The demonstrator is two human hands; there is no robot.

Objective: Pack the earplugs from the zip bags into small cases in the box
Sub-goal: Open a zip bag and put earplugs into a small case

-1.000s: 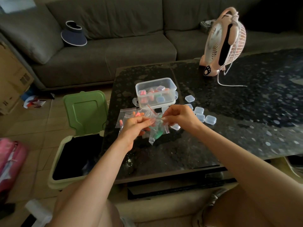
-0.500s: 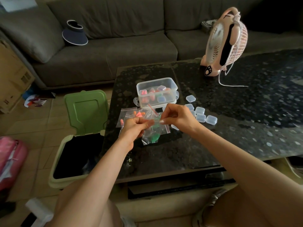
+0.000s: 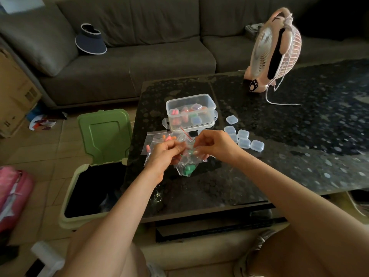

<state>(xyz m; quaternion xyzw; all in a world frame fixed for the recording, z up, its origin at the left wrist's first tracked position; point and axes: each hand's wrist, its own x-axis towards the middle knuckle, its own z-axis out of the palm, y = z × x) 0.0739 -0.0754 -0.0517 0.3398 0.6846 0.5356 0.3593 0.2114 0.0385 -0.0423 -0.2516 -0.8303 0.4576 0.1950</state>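
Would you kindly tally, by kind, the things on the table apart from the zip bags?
Clear box: 1
Pink fan: 1
Loose small cases in plain view: 6
Total: 8; the right hand, pinching the zip bag, may hide more cases.

Home living room: grey sofa (image 3: 139, 56), glass coffee table (image 3: 299, 156).

On the dark speckled worktop (image 3: 299, 146), far side: pink desk fan (image 3: 275, 50), upright, white cord (image 3: 279, 103) trailing. Behind: grey sofa (image 3: 139, 66) with navy visor (image 3: 90, 42). Left, on the floor: open green-lidded bin (image 3: 104, 134), cardboard box (image 3: 14, 96), pink bag (image 3: 12, 194).
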